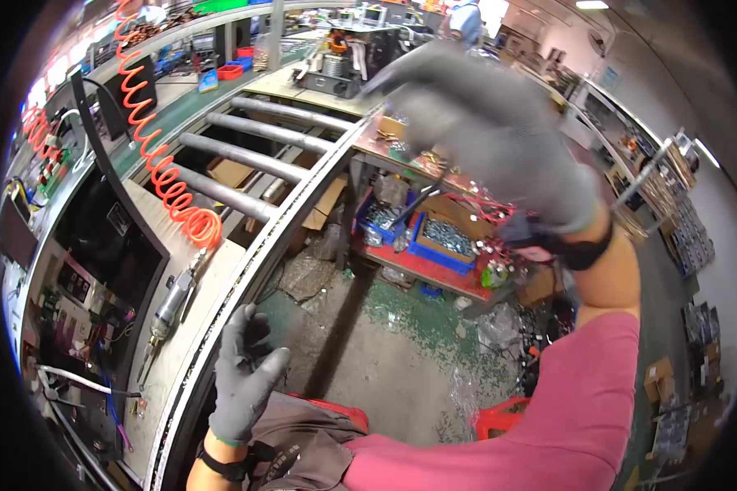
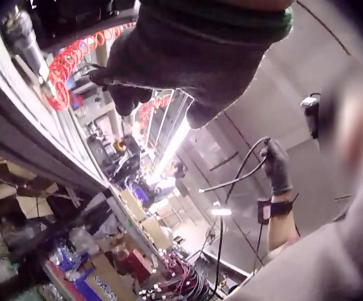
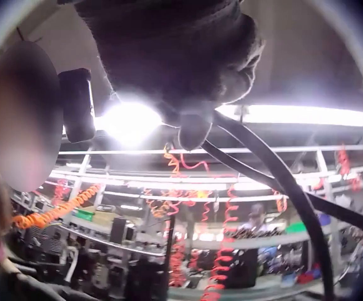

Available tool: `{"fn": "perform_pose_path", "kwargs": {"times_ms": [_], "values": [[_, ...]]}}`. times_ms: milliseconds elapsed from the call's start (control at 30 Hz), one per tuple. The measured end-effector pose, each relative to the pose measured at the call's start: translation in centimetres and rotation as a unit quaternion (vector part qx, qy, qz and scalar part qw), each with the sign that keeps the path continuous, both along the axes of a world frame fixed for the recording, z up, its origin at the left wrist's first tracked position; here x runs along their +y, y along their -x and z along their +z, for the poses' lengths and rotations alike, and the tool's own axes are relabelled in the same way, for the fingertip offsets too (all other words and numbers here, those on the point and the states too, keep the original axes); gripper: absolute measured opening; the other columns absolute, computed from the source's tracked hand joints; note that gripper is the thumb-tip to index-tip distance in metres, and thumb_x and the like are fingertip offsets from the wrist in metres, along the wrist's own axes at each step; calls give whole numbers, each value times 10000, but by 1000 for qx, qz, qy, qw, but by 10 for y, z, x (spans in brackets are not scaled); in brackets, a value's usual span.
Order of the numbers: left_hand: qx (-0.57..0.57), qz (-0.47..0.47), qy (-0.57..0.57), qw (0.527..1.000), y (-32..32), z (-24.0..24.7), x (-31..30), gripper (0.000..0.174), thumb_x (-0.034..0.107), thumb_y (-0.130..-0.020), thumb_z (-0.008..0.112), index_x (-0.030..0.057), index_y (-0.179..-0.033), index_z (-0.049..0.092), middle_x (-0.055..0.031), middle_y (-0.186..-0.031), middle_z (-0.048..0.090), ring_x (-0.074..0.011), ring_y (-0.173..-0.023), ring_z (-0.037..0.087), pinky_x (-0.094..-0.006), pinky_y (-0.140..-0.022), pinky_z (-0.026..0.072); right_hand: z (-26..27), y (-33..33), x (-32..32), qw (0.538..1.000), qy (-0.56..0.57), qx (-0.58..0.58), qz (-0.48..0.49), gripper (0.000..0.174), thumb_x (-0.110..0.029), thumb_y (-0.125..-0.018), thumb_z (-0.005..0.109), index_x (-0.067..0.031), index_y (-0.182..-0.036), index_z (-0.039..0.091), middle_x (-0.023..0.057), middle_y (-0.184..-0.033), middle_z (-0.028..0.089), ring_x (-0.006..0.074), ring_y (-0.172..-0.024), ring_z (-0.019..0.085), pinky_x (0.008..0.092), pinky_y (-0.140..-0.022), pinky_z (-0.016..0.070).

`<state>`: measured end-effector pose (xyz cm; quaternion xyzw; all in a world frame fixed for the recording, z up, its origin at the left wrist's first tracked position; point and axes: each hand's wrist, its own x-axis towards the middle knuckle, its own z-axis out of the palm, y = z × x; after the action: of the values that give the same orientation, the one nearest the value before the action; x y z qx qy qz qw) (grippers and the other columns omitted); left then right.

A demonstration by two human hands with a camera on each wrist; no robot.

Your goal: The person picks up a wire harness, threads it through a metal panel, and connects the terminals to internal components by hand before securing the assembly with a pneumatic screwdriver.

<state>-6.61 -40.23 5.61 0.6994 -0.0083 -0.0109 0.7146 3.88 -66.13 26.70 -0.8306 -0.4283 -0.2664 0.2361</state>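
My right hand (image 1: 499,135), in a grey glove, is raised high at the right of the head view and blurred. It grips a black cable (image 2: 252,164) that loops out from the fingers in the left wrist view. Two dark lengths of the cable (image 3: 288,182) hang from the grip in the right wrist view. Low beside the conveyor rail (image 1: 246,274) is my left hand (image 1: 246,376), also gloved, its fingers loosely bent around nothing. On the ledge left of the rail lies a power screwdriver (image 1: 172,303) joined to an orange coiled hose (image 1: 180,204).
Metal rollers (image 1: 246,155) span the conveyor ahead. Under the bench on the right, blue bins (image 1: 446,260) of small metal parts stand on a red shelf (image 1: 409,266). Red wires (image 1: 483,206) hang at the bench edge. A red stool (image 1: 499,419) is near my legs.
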Motion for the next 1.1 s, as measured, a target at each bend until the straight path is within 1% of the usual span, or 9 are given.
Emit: {"fn": "perform_pose_path", "kwargs": {"times_ms": [133, 300, 433, 467, 533, 567, 767, 933, 1100], "values": [[-33, -38, -118, 992, 3, -27, 3, 884, 190, -709, 759, 15, -1416, 257, -157, -1337, 422, -250, -1215, 440, -363, -956, 402, -37, 30, 48, 987, 62, 102, 109, 117, -175, -852, 568, -92, -934, 564, 120, -707, 600, 333, -671, 617, 404, -604, 492], [-10, -70, -210, 975, 4, -52, 28, 1102, 329, -613, 843, 16, -1441, 186, -161, -1387, 384, -267, -1275, 399, -373, -995, 379, -40, 49, 102, 909, -63, 375, 172, 163, -178, -866, 583, -30, -934, 595, 85, -760, 611, 142, -650, 626, 288, -615, 503], [-44, -52, -301, 951, 9, -84, 41, 1003, 412, -633, 829, 54, -1412, 308, -201, -1269, 500, -291, -1149, 515, -367, -951, 425, -39, 31, 140, 859, -160, 403, 272, 147, -71, -924, 501, 46, -977, 574, 45, -777, 605, 104, -671, 601, 252, -642, 501], [9, -76, -221, 972, 16, -46, 42, 807, 377, -746, 757, 27, -1364, 374, -173, -1148, 567, -235, -996, 592, -334, -842, 488, -32, 33, 146, 871, -159, 406, 229, 170, -78, -924, 507, 45, -1017, 578, 45, -772, 611, 93, -670, 596, 243, -610, 487], [20, -78, -199, 977, 8, -84, 57, 539, 277, -871, 636, 11, -1295, 437, -113, -969, 609, -161, -804, 618, -274, -697, 509, -34, 21, 151, 876, -172, 391, 226, 187, -86, -926, 508, 36, -1046, 582, 44, -746, 618, 84, -661, 589, 217, -578, 463], [94, -84, -29, 992, 16, -56, 57, 332, 178, -934, 528, 12, -1219, 489, -51, -833, 599, -101, -658, 583, -232, -609, 488, -35, 17, 150, 875, -182, 390, 220, 199, -101, -930, 503, 32, -1054, 583, 42, -736, 620, 74, -650, 580, 205, -559, 445], [51, 34, 124, 990, 17, -41, 88, 364, 245, -925, 541, -1, -1192, 507, -66, -865, 625, -112, -737, 597, -242, -633, 499, -52, -1, 110, 875, -135, 460, 72, 205, -141, -904, 529, 18, -1023, 580, 19, -710, 593, 65, -615, 552, 209, -541, 427], [6, 80, 118, 990, 18, -10, 105, 429, 225, -886, 555, -25, -1227, 481, -93, -852, 647, -125, -748, 607, -234, -620, 491, -126, -14, 70, 860, 87, 498, 70, 153, -67, -771, 664, -26, -917, 637, 3, -781, 609, 70, -738, 555, 243, -689, 463], [-5, 89, 127, 988, 23, 7, 105, 405, 177, -881, 561, -23, -1226, 488, -93, -864, 640, -125, -744, 613, -227, -615, 498, -187, 7, 112, 848, 159, 495, 104, 176, -149, -864, 591, -20, -982, 615, 53, -767, 620, 96, -742, 576, 277, -672, 467]]}}
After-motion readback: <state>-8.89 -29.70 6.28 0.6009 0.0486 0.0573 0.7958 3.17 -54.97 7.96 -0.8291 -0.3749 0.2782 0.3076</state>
